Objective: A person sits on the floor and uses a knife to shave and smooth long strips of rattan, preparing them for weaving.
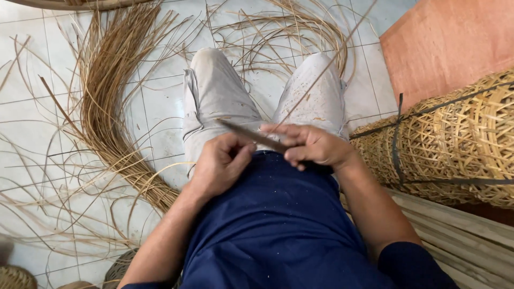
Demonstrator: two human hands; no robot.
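**Splitting cane over the lap**

Across the white tiled floor (32, 112) lies a big fanned bundle of long tan rattan strands (110, 96), loose ends curling outward, near the seated person's knees and so easy to reach. On the right rests a stack of open-weave yellow cane baskets (455, 144), bound with a dark strap, lying on its side against pale wooden slats (460, 235). Over the lap, the left hand (220, 163) is closed around a slim dark-bladed knife (251, 136), angled upward. The right hand (313, 144) pinches a thin cane strip (321, 72) against the blade, apparently to steady it; the strip runs away up past the knee.
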